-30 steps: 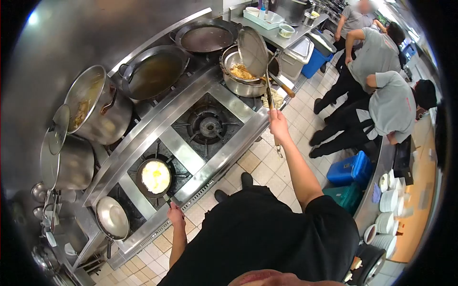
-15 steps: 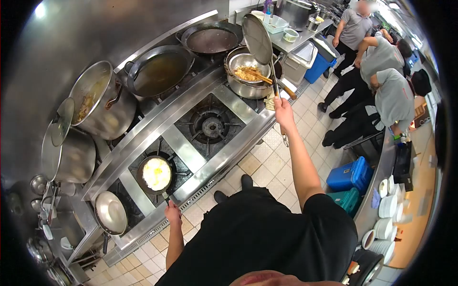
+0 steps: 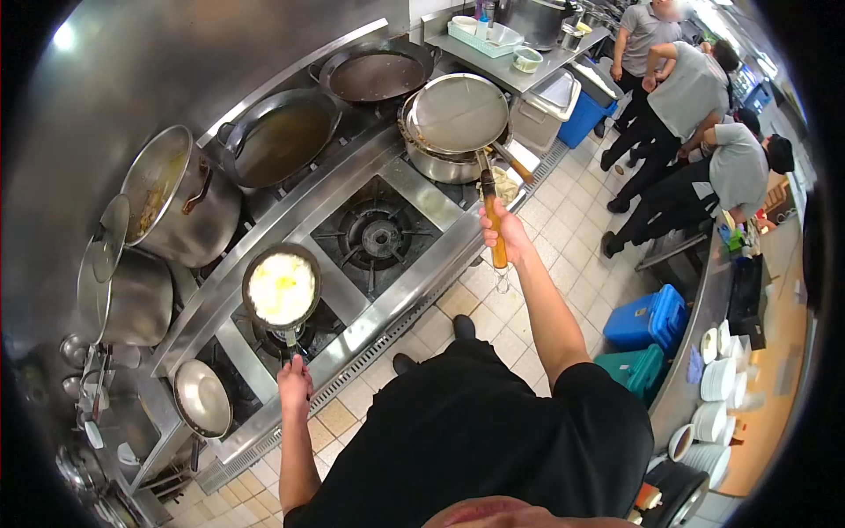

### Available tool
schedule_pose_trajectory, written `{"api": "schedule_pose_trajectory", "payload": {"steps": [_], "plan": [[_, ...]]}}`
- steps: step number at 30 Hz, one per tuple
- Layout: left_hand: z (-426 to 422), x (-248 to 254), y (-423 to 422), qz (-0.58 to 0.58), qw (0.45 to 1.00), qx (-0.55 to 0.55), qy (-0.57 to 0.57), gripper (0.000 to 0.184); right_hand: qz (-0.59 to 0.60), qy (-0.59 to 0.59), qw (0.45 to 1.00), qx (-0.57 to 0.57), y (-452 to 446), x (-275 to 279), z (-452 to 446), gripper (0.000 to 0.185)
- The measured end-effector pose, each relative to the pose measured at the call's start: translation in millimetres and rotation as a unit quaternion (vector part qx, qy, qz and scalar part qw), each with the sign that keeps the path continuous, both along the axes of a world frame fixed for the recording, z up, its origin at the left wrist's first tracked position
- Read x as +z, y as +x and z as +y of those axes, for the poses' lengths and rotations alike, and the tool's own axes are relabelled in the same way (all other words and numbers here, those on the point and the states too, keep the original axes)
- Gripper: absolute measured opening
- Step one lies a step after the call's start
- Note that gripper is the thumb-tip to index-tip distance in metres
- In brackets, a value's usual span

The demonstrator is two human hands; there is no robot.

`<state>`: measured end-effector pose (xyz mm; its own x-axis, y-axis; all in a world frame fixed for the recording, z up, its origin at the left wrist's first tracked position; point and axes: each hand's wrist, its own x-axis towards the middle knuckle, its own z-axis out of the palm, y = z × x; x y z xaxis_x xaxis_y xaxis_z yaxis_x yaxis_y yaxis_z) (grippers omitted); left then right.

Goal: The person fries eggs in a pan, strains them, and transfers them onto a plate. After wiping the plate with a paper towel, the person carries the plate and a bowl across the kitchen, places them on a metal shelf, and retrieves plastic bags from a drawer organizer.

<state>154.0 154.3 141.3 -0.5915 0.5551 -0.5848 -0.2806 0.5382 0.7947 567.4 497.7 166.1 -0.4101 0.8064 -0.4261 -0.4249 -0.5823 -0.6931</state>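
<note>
left hand (image 3: 295,384) is gripping the frying pan (image 3: 251,308), holding the yellowish food (image 3: 282,288) above its burner (image 3: 321,337). right hand (image 3: 503,234) is clutching the strainer (image 3: 459,113), which is covering the pot (image 3: 431,166). looks like mid-cook; next move's probably calling for a level pan. wooden handle (image 3: 518,165) is poking out beside the strainer, kinda in the way. shiny pan (image 3: 202,398) is sitting left.

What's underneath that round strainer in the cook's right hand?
Under the strainer, a metal pot shows its side, and a wooden handle pokes out. The pot's contents are covered, so I can't tell what's inside.
</note>
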Motion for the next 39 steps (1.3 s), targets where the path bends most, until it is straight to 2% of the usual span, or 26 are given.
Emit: {"api": "schedule_pose_trajectory", "payload": {"steps": [6,11,12,14,15,18,23,29,39], "plan": [[115.3,73.5,59.9,-0.017,0.994,-0.101,0.047,0.033,0.064,-0.035,0.997,0.028,16.5,-7.0,27.5,0.040],[228.4,108.6,127.6,-0.051,0.986,-0.142,0.077,0.033,0.050,-0.053,0.996,0.054,34.3,0.1,48.2,0.040],[251.6,110.6,137.0,-0.089,0.980,-0.157,0.082,0.032,0.058,-0.056,0.995,0.064,36.9,-3.0,52.7,0.040],[296.9,108.6,160.3,-0.065,0.974,-0.193,0.099,0.031,0.070,-0.065,0.992,0.076,46.7,-8.7,60.9,0.040],[316.9,111.8,173.5,-0.089,0.974,-0.182,0.103,0.031,0.063,-0.070,0.992,0.078,49.7,-3.9,62.2,0.041],[373.1,98.3,200.6,-0.065,0.977,-0.182,0.094,0.031,0.078,-0.083,0.989,0.090,55.4,-7.3,68.0,0.041],[430.7,83.0,229.6,-0.006,0.977,-0.201,0.077,0.031,0.076,-0.108,0.986,0.105,64.0,-6.6,77.7,0.041],[458.2,59.7,245.7,0.014,0.974,-0.211,0.081,0.030,0.102,-0.122,0.980,0.116,70.7,-7.2,87.3,0.040],[471.7,53.8,244.2,0.075,0.972,-0.214,0.059,0.031,0.113,-0.144,0.975,0.124,67.4,-7.6,89.8,0.040]]}}
